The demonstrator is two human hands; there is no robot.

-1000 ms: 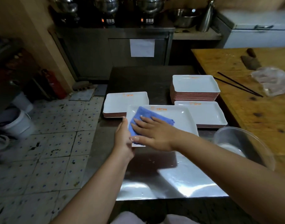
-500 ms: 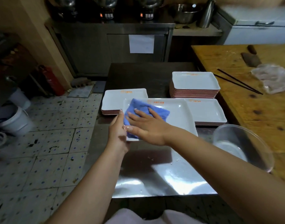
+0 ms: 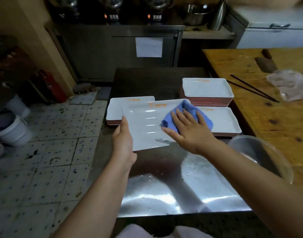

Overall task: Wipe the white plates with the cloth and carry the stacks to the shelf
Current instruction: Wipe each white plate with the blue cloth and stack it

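Observation:
My left hand grips the near left edge of a white rectangular plate, held tilted above the steel table. My right hand lies flat on a blue cloth, pressing it onto the right part of that plate. Three stacks of white plates with red undersides rest on the table: a low stack at the left, a tall stack at the back right and a low stack at the right.
A clear glass bowl stands at the table's right edge. The wooden counter on the right holds chopsticks, a cleaver and a plastic bag. A white bucket stands on the tiled floor at left.
My right hand has swept the blue cloth from the plate's left side across to its right side. The left hand keeps its grip on the plate's left edge.

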